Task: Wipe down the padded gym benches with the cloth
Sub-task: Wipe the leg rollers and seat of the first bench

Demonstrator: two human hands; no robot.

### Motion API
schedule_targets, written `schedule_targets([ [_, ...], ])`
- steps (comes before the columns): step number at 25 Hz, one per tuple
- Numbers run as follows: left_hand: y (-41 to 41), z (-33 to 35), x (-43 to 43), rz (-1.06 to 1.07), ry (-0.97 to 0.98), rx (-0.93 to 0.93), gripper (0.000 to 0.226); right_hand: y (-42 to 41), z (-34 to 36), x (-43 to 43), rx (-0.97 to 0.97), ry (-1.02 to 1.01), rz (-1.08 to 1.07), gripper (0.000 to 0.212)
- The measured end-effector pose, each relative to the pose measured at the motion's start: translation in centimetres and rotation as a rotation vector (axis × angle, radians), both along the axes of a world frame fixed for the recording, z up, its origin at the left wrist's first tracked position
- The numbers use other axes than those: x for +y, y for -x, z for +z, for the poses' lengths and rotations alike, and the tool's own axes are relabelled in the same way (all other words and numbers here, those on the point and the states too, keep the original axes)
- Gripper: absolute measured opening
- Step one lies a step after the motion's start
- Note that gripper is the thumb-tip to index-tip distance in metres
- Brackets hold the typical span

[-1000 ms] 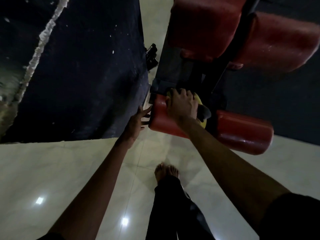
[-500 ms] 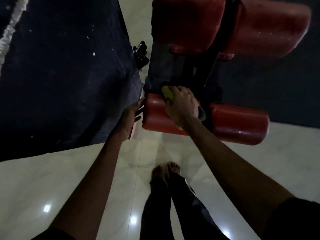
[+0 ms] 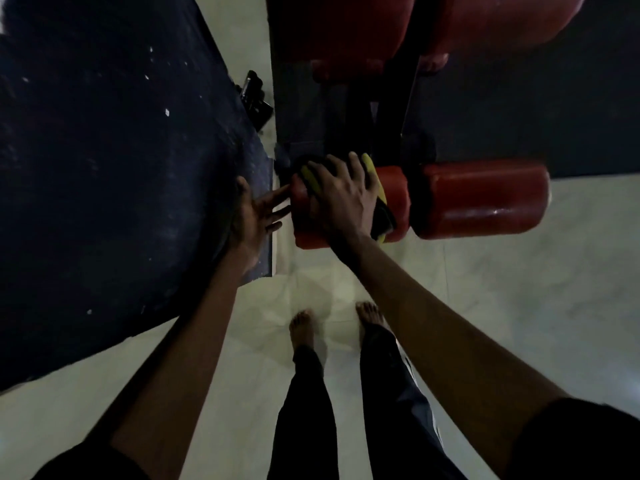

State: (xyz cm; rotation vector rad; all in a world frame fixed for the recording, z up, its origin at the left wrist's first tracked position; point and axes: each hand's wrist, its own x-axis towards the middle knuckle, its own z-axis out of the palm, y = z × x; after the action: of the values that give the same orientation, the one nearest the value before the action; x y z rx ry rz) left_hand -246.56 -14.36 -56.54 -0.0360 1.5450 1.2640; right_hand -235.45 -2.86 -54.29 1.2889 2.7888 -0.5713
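A red padded roller of the gym bench lies just ahead of me, with a second red roller on its right across a dark frame post. My right hand lies flat on a yellow and dark cloth, pressing it onto the top of the left roller. My left hand is spread open, its fingertips touching the roller's left end. Two larger red pads sit further up the bench.
A dark rubber floor mat lies to my left, its corner beside the roller. The black bench frame runs away from me between the pads. A small black object lies on the pale tiled floor. My bare feet stand below the roller.
My right hand has slid the cloth leftward along the roller toward its left end. My left hand has opened wider against that end. I now stand with both feet in view.
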Motion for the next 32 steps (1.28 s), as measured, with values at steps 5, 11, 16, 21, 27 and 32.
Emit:
schedule_targets([
  [5, 0.2, -1.3, -0.4, -0.072, -0.018, 0.053, 0.062, -1.7, 0.4, 3.9, -0.065, 0.043, 0.075, 0.041],
  [11, -0.4, -1.0, -0.8, -0.134, 0.0, 0.227, 0.047, 0.9, 0.1, 3.3, -0.171, 0.036, -0.164, 0.038],
  [16, 0.4, -1.2, 0.2, -0.036, 0.036, 0.016, 0.073, -1.2, 0.1, -1.2, -0.008, -0.035, -0.002, 0.054],
  [21, 0.1, -0.8, 0.2, -0.078, 0.089, 0.191, 0.036, -8.1, -2.9, -5.1, 0.137, -0.093, 0.14, 0.077],
  [27, 0.6, -1.6, 0.4, -0.255, 0.033, 0.354, 0.047, -8.0, -5.0, -4.0, 0.316, -0.194, -0.106, 0.067],
  [32, 0.8, -1.7, 0.7, -0.242, 0.026, 0.337, 0.043, -5.5, -5.7, -8.1, 0.35, -0.138, -0.138, 0.071],
])
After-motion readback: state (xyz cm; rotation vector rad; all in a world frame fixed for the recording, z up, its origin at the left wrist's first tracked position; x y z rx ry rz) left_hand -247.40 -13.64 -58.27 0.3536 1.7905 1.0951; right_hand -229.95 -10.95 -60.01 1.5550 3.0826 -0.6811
